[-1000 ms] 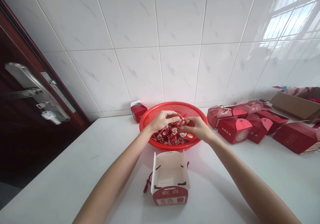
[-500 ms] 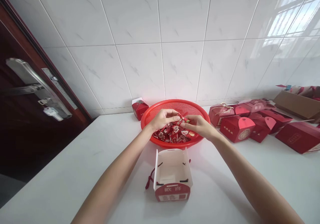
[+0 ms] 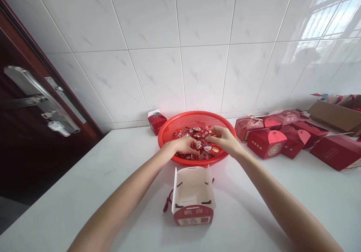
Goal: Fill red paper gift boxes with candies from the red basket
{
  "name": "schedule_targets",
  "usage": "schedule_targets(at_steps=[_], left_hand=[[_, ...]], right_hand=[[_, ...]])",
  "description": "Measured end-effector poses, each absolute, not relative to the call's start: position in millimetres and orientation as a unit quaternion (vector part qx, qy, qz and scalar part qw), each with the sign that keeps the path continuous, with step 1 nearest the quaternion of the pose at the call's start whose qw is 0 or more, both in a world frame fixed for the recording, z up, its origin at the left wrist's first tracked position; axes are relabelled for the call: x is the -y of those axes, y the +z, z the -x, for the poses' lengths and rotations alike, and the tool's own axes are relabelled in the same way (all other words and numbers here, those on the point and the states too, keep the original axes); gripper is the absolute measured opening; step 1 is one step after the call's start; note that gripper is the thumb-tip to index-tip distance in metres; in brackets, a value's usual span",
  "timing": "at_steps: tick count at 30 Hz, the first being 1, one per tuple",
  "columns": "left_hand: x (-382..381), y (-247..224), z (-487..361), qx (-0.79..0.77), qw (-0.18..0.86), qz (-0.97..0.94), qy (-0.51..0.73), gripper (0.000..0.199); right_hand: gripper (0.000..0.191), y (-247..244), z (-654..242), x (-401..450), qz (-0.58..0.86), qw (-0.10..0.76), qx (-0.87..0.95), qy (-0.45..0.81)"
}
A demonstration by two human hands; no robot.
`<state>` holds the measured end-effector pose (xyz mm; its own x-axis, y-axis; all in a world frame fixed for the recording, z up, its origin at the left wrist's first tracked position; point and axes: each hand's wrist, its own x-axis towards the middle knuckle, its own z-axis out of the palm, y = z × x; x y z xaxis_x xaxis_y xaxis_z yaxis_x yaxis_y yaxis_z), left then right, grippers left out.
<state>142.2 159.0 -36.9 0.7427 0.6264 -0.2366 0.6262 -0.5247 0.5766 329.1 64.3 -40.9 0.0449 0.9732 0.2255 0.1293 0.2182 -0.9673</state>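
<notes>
A round red plastic basket point(image 3: 169, 126) holds many small red wrapped candies point(image 3: 210, 155). My right hand point(image 3: 225, 140) is over its right side, thumb and fingers closed on a red candy packet point(image 3: 205, 132) with pale lettering. Lower in the basket, my left hand point(image 3: 184, 145) hangs over the candies with its fingers curved and apart; nothing shows between them. In front of the basket stands an open red gift box point(image 3: 193, 211) with a white inside and a dark red cord point(image 3: 168, 201) at its side. No candies show inside it.
Red gift boxes point(image 3: 267, 143) crowd the right side of the white table point(image 3: 135, 222). Beyond them is a brown cardboard box point(image 3: 334, 116). One small red box point(image 3: 156, 122) sits behind the basket by the tiled wall. A door with a metal handle point(image 3: 28, 101) is at left.
My left hand has come off the candy packet and moved down toward the candies nearer the front. My right hand keeps the packet. The view has shifted slightly.
</notes>
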Motion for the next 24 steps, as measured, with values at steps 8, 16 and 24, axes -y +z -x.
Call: schedule_targets(at_steps=[8, 16, 24], left_hand=[[-153.2, -28.8, -154.1, -0.359, 0.229, -0.892, -0.15, 0.045], [-175.0, -20.6, -177.2, -0.374, 0.242, -0.871, -0.208, 0.065], [-179.5, -30.3, -179.5, -0.361, 0.275, -0.866, -0.211, 0.072]], right_hand=[[0.022, -41.8, -329.1, -65.6, 0.508, 0.52, 0.572, 0.38], [0.018, -43.5, -329.8, -67.1, 0.502, 0.519, 0.586, 0.366], [0.016, -41.7, -328.7, -65.7, 0.51, 0.512, 0.586, 0.366]])
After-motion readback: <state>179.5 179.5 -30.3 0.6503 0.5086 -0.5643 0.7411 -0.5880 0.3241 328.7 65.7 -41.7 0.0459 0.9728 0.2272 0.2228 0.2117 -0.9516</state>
